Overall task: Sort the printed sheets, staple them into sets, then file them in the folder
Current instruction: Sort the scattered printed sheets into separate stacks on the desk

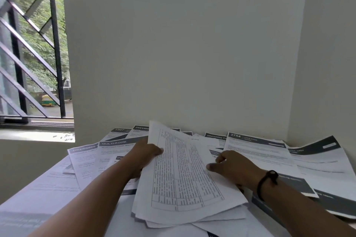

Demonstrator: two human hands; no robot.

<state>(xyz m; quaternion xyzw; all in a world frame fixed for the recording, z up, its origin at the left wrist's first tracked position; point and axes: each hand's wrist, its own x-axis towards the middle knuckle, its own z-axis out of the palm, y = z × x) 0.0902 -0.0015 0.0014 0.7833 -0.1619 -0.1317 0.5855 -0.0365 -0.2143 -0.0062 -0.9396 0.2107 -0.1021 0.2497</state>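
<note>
Plain pale wall [183,44] ahead; barred window [32,48] on left shows green trees [38,44].

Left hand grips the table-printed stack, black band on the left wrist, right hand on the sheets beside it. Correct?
Not quite: the head view shows the black band on the right wrist. The left hand does grip the table-printed stack; the right hand rests on sheets beside it.
</note>
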